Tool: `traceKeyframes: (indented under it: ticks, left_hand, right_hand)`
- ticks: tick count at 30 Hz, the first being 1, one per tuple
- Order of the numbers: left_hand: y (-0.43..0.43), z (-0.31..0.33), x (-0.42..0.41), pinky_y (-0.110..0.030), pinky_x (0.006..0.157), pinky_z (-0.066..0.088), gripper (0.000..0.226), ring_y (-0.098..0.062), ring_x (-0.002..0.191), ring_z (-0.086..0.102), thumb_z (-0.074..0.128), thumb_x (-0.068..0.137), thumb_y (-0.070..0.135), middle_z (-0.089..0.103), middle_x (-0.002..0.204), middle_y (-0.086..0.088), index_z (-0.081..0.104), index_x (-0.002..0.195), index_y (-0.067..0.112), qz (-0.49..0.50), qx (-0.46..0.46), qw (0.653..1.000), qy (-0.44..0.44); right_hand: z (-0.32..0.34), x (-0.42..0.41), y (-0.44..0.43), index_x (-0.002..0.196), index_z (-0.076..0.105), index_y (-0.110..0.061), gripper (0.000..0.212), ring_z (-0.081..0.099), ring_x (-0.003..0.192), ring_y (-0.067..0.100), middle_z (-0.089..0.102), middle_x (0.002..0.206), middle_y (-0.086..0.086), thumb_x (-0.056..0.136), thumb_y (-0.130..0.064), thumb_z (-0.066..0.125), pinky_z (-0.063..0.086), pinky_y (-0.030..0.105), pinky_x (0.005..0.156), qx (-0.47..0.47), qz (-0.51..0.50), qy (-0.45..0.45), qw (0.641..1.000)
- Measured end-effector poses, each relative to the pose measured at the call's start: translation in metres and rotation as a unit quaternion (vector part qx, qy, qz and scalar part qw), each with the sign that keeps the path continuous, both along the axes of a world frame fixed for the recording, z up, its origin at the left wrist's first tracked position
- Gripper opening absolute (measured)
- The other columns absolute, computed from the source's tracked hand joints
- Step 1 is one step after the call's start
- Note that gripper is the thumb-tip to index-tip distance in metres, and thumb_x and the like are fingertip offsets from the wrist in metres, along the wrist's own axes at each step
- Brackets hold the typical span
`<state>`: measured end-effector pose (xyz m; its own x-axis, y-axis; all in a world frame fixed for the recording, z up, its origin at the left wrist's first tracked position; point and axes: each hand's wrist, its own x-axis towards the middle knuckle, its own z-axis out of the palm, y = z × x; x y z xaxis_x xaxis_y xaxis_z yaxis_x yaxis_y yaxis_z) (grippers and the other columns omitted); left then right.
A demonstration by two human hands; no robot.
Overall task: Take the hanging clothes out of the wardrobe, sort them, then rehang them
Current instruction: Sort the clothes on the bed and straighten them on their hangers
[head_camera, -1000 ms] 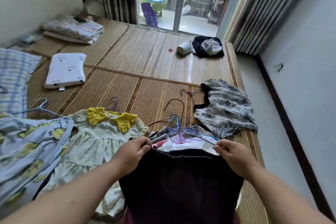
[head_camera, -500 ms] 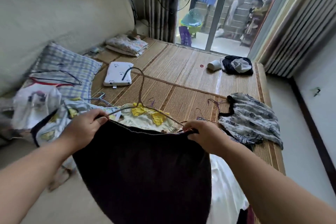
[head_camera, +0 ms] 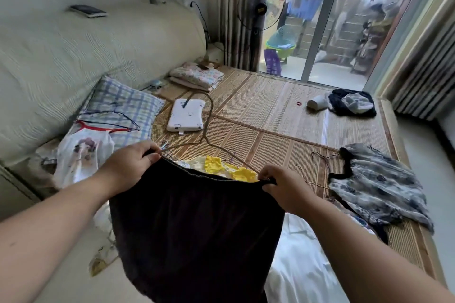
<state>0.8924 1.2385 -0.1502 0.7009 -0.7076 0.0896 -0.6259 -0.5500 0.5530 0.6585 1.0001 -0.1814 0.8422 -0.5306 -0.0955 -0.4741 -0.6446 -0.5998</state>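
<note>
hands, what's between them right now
Head view: the dark garment, stretched from left hand to right hand, with a wire hanger just behind.

A small white pillow (head_camera: 185, 115) lies on the woven mat (head_camera: 270, 106) beside a checked pillow (head_camera: 123, 97), with folded bedding (head_camera: 197, 76) and a standing fan (head_camera: 261, 5) beyond.

Daylight enters through the tall sliding glass door (head_camera: 327, 32) at the far end, where the outside looks washed out. A pale streak of glare lies on the woven straw mat (head_camera: 270, 106) below it. Indoors, shadows are soft and faint. The dark brown cloth (head_camera: 197, 229) shows almost no detail. Wide-angle distortion bends the striped grey curtain (head_camera: 423, 76) and the cream padded headboard (head_camera: 73, 56) at the edges; everything is slightly soft.
</note>
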Motion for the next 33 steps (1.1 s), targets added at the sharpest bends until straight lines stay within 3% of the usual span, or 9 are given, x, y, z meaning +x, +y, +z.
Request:
traceKeyframes:
  ticks: [3,8,15,21,25,30,33]
  left_hand:
    - [-0.036,-0.041,0.041,-0.017,0.067,0.036,0.018,-0.014,0.087,0.055,0.057,0.093,0.019,0.062,0.090,0.004,0.054,0.085,0.035,-0.030,0.037,0.998,0.042]
    - [-0.115,-0.103,0.135,-0.024,0.070,0.035,0.027,-0.009,0.086,0.055,0.057,0.092,0.022,0.059,0.083,0.019,0.051,0.077,0.043,-0.047,0.073,0.992,0.091]
    - [-0.218,-0.161,0.230,-0.030,0.077,0.039,0.009,-0.010,0.089,0.056,0.054,0.092,0.028,0.063,0.089,0.015,0.060,0.094,0.035,-0.052,0.072,0.992,0.085]
    - [-0.277,-0.284,0.264,-0.030,0.078,0.041,0.012,-0.018,0.097,0.059,0.052,0.093,0.030,0.064,0.094,0.008,0.062,0.098,0.029,-0.085,0.174,0.972,0.136]
    - [-0.305,-0.352,0.280,-0.036,0.080,0.046,0.012,-0.022,0.095,0.058,0.049,0.094,0.035,0.063,0.094,0.003,0.058,0.092,0.027,-0.096,0.232,0.957,0.146]
    - [-0.337,-0.382,0.290,-0.042,0.092,0.045,0.025,-0.026,0.108,0.054,0.049,0.093,0.041,0.061,0.114,-0.002,0.057,0.114,0.030,-0.082,0.255,0.956,0.117]
    - [-0.335,-0.385,0.276,-0.046,0.108,0.030,0.054,-0.024,0.131,0.035,0.053,0.089,0.046,0.041,0.141,0.001,0.036,0.140,0.034,-0.089,0.285,0.953,0.055]
  right_hand:
    - [-0.032,0.028,-0.024,0.091,0.059,-0.031,0.020,0.056,0.083,0.016,0.060,0.091,-0.005,0.083,-0.013,0.063,0.041,0.024,0.063,0.011,-0.030,0.037,0.999]
    - [-0.086,0.105,-0.073,0.085,0.057,-0.033,0.023,0.052,0.082,0.013,0.056,0.084,-0.012,0.082,-0.012,0.064,0.035,0.024,0.066,0.022,-0.094,0.063,0.993]
    - [-0.147,0.195,-0.148,0.090,0.061,-0.028,0.018,0.054,0.086,0.014,0.058,0.090,-0.009,0.087,-0.010,0.059,0.041,0.028,0.070,0.045,-0.181,0.070,0.980]
    - [-0.245,0.225,-0.190,0.105,0.057,-0.032,0.025,0.057,0.095,0.020,0.056,0.099,-0.001,0.089,-0.014,0.052,0.037,0.027,0.071,0.028,-0.152,0.212,0.965]
    - [-0.298,0.237,-0.203,0.120,0.047,-0.034,0.037,0.053,0.095,0.025,0.047,0.100,0.001,0.090,-0.014,0.040,0.045,0.035,0.081,0.032,-0.144,0.276,0.950]
    - [-0.332,0.256,-0.223,0.140,0.034,-0.029,0.059,0.049,0.114,0.028,0.042,0.125,0.007,0.088,-0.004,0.037,0.042,0.037,0.096,0.042,-0.169,0.291,0.941]
    - [-0.342,0.257,-0.221,0.149,0.021,-0.028,0.072,0.028,0.139,0.026,0.018,0.154,0.008,0.087,-0.007,0.050,0.028,0.034,0.112,0.076,-0.185,0.280,0.939]
